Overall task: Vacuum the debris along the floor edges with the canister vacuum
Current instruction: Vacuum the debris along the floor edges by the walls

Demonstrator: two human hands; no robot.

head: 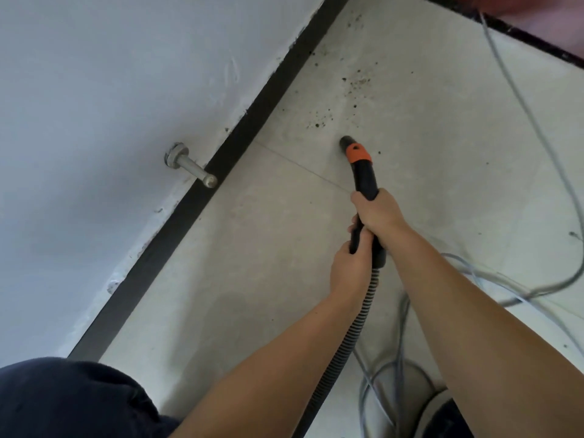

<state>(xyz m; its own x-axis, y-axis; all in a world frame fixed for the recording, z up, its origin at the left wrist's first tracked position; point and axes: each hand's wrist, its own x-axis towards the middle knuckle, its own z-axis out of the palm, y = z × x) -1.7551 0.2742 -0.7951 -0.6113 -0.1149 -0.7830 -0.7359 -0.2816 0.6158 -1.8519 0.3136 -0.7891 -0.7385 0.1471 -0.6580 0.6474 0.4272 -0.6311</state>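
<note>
A: We see the nozzle, its mouth down on the floor, just short of the debris that lies scattered toward the corner, near the skirting. Our right hand is wrapped round the black handle behind the orange collar; our left hand grips the same handle lower down, where the hose joins it.

B: What could go wrong from here?

A: We judge three risks. The loose grey cables run close beside the specks, so the nozzle might snag or suck one in. The hose trails back across more cable by our feet and could tangle or pull tight. A swing toward the wall could knock the metal doorstop that juts out above the skirting.

B: And what can we not make out?

A: The canister itself is out of frame, so we cannot say how much hose is left. The nozzle mouth faces away from us, so its contact with the floor is inferred. Our left fingers are hidden behind the handle. The corner is cut off at the top, and a reddish blur covers its right side.
</note>
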